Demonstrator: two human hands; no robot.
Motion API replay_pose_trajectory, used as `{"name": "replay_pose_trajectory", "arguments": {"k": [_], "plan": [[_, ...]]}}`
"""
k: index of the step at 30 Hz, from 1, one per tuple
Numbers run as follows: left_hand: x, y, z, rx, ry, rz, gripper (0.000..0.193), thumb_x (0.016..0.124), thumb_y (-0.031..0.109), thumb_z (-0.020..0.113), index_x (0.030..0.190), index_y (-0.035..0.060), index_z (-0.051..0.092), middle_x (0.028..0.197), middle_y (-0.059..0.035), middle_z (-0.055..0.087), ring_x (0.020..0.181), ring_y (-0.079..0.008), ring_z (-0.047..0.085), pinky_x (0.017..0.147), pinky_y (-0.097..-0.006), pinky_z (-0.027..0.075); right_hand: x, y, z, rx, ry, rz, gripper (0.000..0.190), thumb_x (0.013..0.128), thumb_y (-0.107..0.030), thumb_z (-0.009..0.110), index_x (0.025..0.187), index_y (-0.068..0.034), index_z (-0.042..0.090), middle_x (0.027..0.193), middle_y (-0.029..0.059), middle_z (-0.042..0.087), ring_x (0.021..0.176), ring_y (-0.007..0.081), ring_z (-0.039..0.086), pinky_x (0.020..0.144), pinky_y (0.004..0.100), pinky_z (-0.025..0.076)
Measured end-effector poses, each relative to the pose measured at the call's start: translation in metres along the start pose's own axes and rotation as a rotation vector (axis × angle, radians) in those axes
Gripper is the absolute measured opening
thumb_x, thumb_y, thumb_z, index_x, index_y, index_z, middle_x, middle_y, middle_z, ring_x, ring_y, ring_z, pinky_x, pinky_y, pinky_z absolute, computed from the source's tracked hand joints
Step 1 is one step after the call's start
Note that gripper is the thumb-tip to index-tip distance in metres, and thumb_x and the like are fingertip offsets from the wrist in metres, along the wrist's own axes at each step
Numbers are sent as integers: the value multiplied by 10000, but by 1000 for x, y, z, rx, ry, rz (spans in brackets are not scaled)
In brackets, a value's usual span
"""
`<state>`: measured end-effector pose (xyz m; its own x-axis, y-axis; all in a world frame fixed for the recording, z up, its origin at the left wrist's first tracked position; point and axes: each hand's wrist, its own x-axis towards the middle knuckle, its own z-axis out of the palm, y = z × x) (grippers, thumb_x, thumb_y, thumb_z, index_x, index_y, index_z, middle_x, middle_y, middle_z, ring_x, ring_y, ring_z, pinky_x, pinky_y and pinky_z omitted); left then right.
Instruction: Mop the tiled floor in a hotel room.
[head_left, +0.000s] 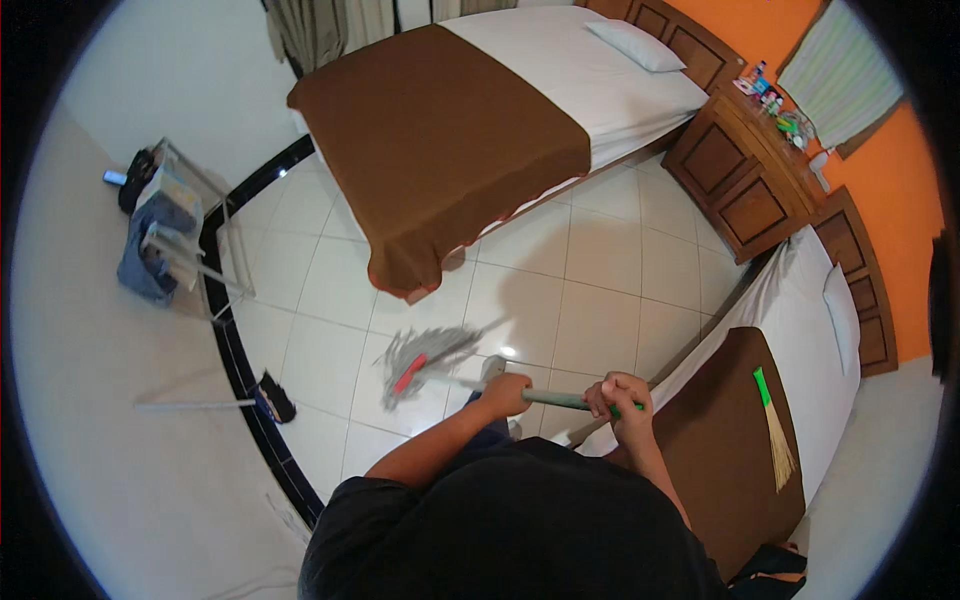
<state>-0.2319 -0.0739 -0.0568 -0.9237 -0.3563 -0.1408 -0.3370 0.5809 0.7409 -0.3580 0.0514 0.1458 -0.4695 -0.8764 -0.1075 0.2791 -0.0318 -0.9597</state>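
A string mop (431, 358) with grey strands and a red-pink head clamp rests on the pale tiled floor (517, 300) ahead of me and to the left. Its pole runs back to the right across my front. My left hand (507, 395) is wrapped around the middle of the pole. Near the green-capped end, my right hand (622, 405) grips the pole, higher up and to the right. The strands are spread out on the tiles beyond the foot of the brown-covered bed (442, 142).
Another bed (825, 427) stands at right, a stick hand broom (772, 431) on its brown cover. Between the beds is a wooden cabinet (750, 165) with small items on top. At left are a metal rack (232, 247) with clothing and a broom (274, 397) against the wall.
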Motion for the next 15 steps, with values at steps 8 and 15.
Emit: {"name": "replay_pose_trajectory", "arguments": {"k": [8,15], "plan": [[82,24,-28,90,-341,120,187,657,264,561,778,127,600,772,-114,600,769,-315,569,659,-434,450,44,-20,-47,-12,201,15,327,830,-220,463,554,-80,357,451,33,346,447,161,400,655,354,428],[193,56,-42,-56,-187,357,187,604,194,601,774,120,579,745,-104,597,758,-305,572,637,-419,449,83,-72,-18,-314,322,-102,316,811,-191,489,544,-44,405,486,9,397,455,100,384,493,246,357]]}}
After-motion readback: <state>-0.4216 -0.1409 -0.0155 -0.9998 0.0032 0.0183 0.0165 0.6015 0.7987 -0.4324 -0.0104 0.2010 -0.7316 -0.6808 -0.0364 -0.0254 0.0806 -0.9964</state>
